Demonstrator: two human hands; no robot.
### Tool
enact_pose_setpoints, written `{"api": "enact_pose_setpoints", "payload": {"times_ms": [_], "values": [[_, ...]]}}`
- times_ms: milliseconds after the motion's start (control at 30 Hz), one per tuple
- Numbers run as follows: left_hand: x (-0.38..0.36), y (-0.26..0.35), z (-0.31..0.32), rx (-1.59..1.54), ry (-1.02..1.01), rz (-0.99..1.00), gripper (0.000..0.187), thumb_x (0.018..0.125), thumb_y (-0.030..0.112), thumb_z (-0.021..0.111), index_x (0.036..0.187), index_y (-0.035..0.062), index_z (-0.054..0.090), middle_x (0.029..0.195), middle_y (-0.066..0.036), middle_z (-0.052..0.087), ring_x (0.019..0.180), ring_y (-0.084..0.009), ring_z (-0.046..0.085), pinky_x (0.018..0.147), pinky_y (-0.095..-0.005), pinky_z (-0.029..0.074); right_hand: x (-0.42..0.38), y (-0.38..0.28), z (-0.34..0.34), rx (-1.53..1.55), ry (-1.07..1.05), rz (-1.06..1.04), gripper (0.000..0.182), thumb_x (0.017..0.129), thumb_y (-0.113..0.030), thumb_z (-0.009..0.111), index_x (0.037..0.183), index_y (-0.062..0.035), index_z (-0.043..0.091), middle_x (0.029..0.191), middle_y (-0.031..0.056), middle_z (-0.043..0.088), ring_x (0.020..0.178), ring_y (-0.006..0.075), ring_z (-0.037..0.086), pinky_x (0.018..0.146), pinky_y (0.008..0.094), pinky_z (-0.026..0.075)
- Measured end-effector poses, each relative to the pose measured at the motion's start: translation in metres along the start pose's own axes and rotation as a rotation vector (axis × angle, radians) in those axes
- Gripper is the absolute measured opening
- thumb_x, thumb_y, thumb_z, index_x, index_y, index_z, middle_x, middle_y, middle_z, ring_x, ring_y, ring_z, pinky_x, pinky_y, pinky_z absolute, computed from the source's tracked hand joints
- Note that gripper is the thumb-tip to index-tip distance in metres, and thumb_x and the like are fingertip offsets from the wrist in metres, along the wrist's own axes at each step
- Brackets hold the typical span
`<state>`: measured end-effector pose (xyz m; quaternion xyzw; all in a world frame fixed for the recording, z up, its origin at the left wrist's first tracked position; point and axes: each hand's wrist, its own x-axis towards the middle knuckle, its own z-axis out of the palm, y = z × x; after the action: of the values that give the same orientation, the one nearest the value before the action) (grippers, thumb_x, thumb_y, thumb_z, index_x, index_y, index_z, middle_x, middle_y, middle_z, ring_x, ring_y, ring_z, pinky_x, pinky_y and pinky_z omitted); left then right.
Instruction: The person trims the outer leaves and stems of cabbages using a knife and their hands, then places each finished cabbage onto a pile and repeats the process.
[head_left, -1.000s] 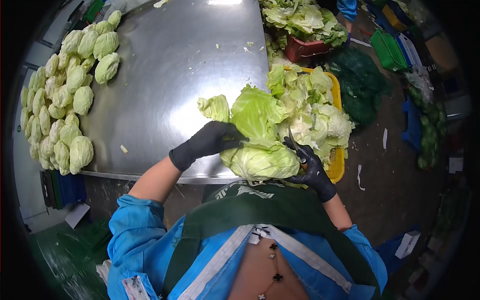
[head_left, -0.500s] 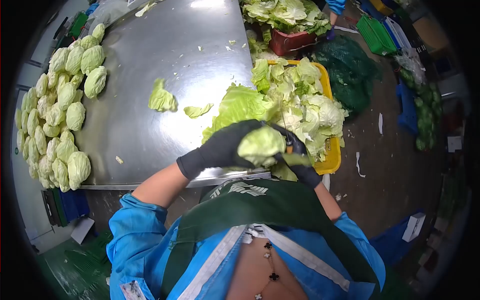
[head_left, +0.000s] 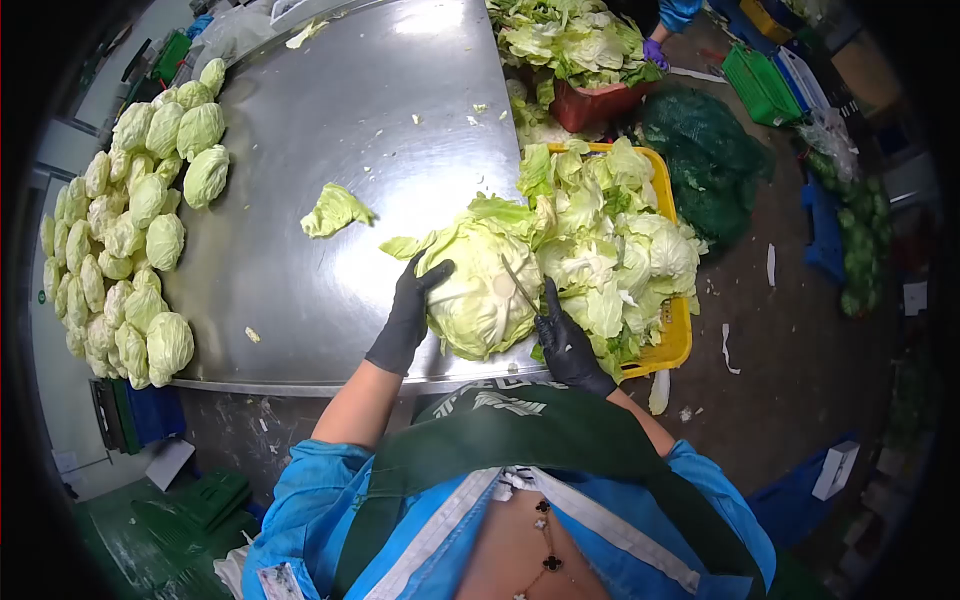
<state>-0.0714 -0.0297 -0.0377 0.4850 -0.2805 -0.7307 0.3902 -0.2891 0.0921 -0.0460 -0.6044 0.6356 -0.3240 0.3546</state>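
Observation:
A large pale-green cabbage (head_left: 465, 305) rests near the front edge of the steel table, its cut stem facing up. My left hand (head_left: 408, 310), in a black glove, grips its left side with the thumb over the leaves. On the other side my right hand (head_left: 568, 345), gloved in black too, is closed on a knife (head_left: 520, 284). The blade lies across the cabbage beside the stem, and the handle is hidden in my fingers. A loose cabbage leaf (head_left: 335, 211) lies on the table, left of and beyond the cabbage.
Many cabbages (head_left: 125, 235) are piled along the left of the steel table (head_left: 275, 290). A yellow crate (head_left: 678, 345) full of leaves stands at my right. Beyond it are a red crate (head_left: 590, 105) of leaves, a green net (head_left: 710, 165) and another person's purple-gloved hand (head_left: 655, 52).
My hands have moved apart, and a large cabbage now sits stem-up between them. Earlier they were close together around a smaller-looking pale cabbage at the table edge. The view has shifted slightly.

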Motion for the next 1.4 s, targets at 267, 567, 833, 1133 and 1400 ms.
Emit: {"api": "enact_pose_setpoints", "payload": {"times_ms": [267,567,833,1133,1400], "values": [[-0.002,0.001,0.006,-0.032,0.023,-0.057,0.05,0.08,0.008,0.064,0.125,-0.001,0.044,0.109,-0.011,0.058,0.096,-0.0207,0.058,0.086,-0.0317,0.048,-0.024,0.023,0.011,-0.078,-0.071,0.11,0.062,0.094,-0.024,0.041,0.143,-0.0037,0.01,0.086,0.0281,0.058,0.071,0.0405,0.058,0.061,0.0435,0.046],[-0.004,0.0,0.003,-0.019,0.016,-0.033,0.051,0.08,0.009,0.066,0.125,-0.0017,0.044,0.11,-0.011,0.058,0.098,-0.0189,0.058,0.085,-0.031,0.048,-0.021,0.02,0.007,-0.021,-0.033,-0.01,0.062,0.093,-0.024,0.044,0.143,-0.0063,0.013,0.083,0.0254,0.057,0.071,0.0395,0.058,0.06,0.0438,0.046],[-0.022,-0.011,0.008,0.145,0.037,0.076,0.053,0.077,0.009,0.07,0.123,-0.0008,0.047,0.108,-0.01,0.059,0.097,-0.0175,0.057,0.085,-0.0297,0.047,0.028,0.023,0.016,-0.252,0.367,0.123,0.059,0.092,-0.024,0.048,0.141,-0.0067,0.021,0.075,0.0215,0.058,0.063,0.0387,0.057,0.053,0.045,0.045],[-0.03,-0.036,-0.021,0.0,-0.304,0.197,0.074,0.071,0.017,0.074,0.133,0.0013,0.036,0.125,-0.012,0.049,0.114,-0.0224,0.049,0.097,-0.0348,0.041,0.126,0.072,-0.019,0.146,0.033,0.398,0.051,0.075,-0.039,0.068,0.108,-0.0012,0.06,0.099,0.0216,0.063,0.088,0.0336,0.062,0.077,0.0367,0.048],[-0.013,-0.044,-0.031,-0.678,-0.209,-0.081,0.06,0.087,0.036,0.057,0.134,0.0079,0.035,0.129,-0.009,0.048,0.118,-0.0293,0.046,0.101,-0.0498,0.036,0.084,0.011,-0.057,0.309,0.267,0.212,0.085,0.071,-0.036,0.076,0.136,-0.005,0.032,0.096,0.0114,0.058,0.084,0.0231,0.057,0.077,0.0335,0.046]]}}
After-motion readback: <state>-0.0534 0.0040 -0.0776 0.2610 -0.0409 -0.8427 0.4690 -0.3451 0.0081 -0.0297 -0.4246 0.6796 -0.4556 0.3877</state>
